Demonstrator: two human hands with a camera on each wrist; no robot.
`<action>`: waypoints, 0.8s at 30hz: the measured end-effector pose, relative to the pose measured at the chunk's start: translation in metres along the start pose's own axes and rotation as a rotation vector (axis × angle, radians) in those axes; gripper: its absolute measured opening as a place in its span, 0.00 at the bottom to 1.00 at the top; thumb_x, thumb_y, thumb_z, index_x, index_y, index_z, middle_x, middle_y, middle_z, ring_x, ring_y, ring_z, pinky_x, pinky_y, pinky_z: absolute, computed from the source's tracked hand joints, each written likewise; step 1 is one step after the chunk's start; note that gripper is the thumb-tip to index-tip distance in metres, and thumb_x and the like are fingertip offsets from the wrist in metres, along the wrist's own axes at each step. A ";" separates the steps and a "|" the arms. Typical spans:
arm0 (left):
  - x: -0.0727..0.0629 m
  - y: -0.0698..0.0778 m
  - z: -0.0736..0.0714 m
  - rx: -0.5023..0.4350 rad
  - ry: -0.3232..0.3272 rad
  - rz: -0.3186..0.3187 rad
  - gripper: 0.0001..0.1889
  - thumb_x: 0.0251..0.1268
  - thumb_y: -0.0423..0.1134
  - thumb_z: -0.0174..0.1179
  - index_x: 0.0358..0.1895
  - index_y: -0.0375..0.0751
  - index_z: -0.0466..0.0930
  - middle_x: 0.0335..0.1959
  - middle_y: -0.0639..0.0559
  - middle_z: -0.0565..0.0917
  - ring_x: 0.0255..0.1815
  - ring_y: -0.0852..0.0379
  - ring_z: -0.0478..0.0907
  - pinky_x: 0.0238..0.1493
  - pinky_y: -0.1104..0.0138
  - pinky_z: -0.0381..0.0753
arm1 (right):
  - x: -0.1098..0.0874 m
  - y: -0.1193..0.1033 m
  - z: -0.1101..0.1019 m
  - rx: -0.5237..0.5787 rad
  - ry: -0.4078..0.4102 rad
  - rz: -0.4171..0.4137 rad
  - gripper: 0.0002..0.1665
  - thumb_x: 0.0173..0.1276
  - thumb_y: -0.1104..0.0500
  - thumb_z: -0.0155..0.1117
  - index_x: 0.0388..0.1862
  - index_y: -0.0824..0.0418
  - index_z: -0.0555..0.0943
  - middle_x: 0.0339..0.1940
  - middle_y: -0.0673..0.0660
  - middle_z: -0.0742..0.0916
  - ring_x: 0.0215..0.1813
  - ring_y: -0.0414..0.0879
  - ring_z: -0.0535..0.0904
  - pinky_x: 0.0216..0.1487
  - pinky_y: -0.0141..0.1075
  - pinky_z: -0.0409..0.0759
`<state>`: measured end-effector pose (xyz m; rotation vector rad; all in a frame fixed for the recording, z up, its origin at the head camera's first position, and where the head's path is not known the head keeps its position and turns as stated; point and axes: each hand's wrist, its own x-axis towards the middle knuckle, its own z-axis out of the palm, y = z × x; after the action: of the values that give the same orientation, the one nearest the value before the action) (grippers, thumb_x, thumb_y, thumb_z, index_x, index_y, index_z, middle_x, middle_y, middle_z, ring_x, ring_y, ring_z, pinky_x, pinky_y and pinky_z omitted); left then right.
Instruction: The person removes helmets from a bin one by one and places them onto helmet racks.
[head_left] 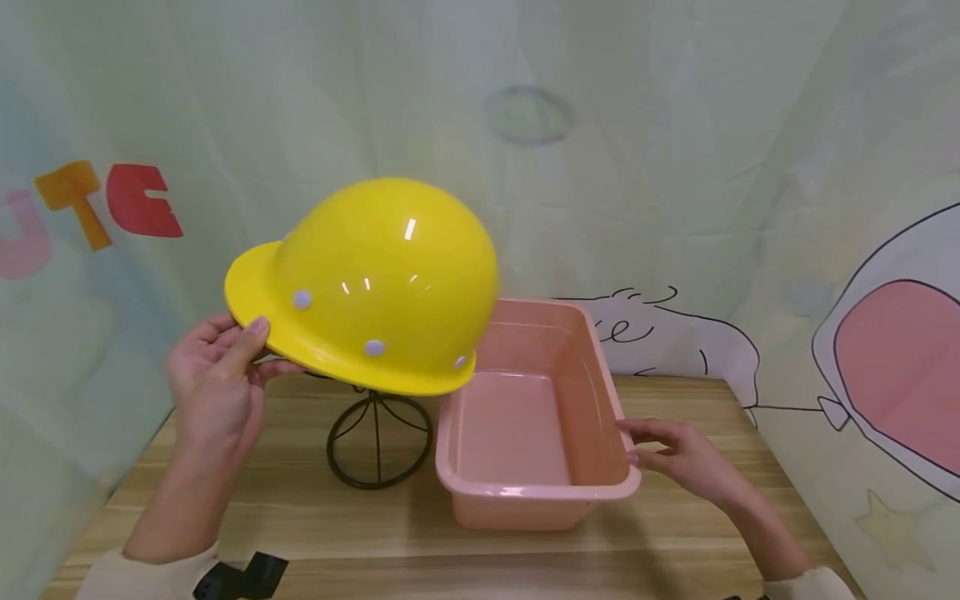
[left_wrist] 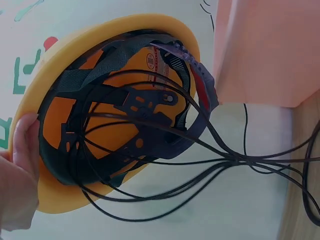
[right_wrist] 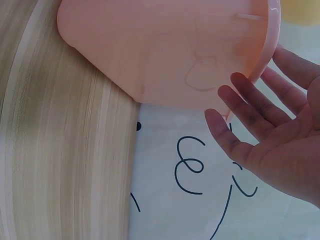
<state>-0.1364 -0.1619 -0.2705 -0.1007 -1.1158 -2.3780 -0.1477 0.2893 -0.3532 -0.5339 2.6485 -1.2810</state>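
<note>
My left hand (head_left: 217,379) pinches the brim of a yellow hard hat (head_left: 397,275), thumb on top and fingers beneath. The hat sits tilted over a black wire stand (head_left: 378,483), its brim pointing left. From below, in the left wrist view, the stand's bent wires (left_wrist: 210,131) reach into the hat's shell beside the dark strap harness (left_wrist: 145,112). On the right is a pink plastic basin (head_left: 517,417). My right hand (head_left: 682,458) touches the basin's right rim with its fingertips; the right wrist view shows its fingers (right_wrist: 250,112) spread and mostly straight.
A wood-grain table (head_left: 360,554) carries the stand and basin side by side. Behind them hangs a pale printed curtain (head_left: 675,167), which also covers both sides. The hat's back edge overlaps the basin's left rim in the head view.
</note>
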 end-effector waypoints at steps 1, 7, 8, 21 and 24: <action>0.000 0.000 -0.002 -0.010 0.008 -0.001 0.17 0.53 0.25 0.62 0.45 0.24 0.70 0.35 0.37 0.82 0.29 0.49 0.83 0.23 0.64 0.82 | 0.000 0.000 0.000 0.003 -0.001 -0.001 0.26 0.61 0.56 0.64 0.57 0.64 0.75 0.52 0.60 0.80 0.52 0.51 0.75 0.46 0.33 0.78; 0.000 0.000 -0.015 -0.041 0.053 -0.011 0.15 0.54 0.23 0.60 0.45 0.24 0.70 0.34 0.37 0.82 0.28 0.48 0.83 0.23 0.64 0.81 | 0.000 0.004 0.001 0.006 0.001 0.004 0.27 0.60 0.55 0.64 0.57 0.63 0.75 0.52 0.60 0.80 0.51 0.46 0.75 0.45 0.33 0.79; 0.000 0.001 -0.017 -0.040 0.058 -0.018 0.15 0.54 0.23 0.60 0.45 0.25 0.70 0.34 0.38 0.82 0.28 0.48 0.83 0.24 0.64 0.81 | 0.000 0.004 0.001 0.004 0.001 0.007 0.27 0.60 0.55 0.65 0.57 0.63 0.75 0.52 0.60 0.80 0.51 0.45 0.75 0.45 0.33 0.79; 0.002 -0.005 -0.038 -0.100 -0.012 -0.032 0.10 0.57 0.21 0.55 0.44 0.23 0.71 0.34 0.36 0.82 0.29 0.47 0.83 0.23 0.62 0.82 | 0.001 0.007 0.001 0.007 0.008 0.019 0.27 0.60 0.54 0.65 0.57 0.62 0.75 0.52 0.58 0.80 0.51 0.45 0.75 0.46 0.33 0.78; 0.002 -0.006 -0.043 -0.098 -0.031 -0.043 0.10 0.58 0.21 0.55 0.44 0.24 0.72 0.35 0.37 0.82 0.29 0.47 0.82 0.24 0.62 0.82 | 0.001 0.007 0.001 0.014 0.005 0.022 0.27 0.60 0.54 0.65 0.57 0.62 0.75 0.53 0.59 0.80 0.51 0.45 0.75 0.47 0.33 0.78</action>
<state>-0.1353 -0.1908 -0.3024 -0.1493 -1.0247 -2.4775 -0.1497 0.2923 -0.3587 -0.4988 2.6406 -1.2952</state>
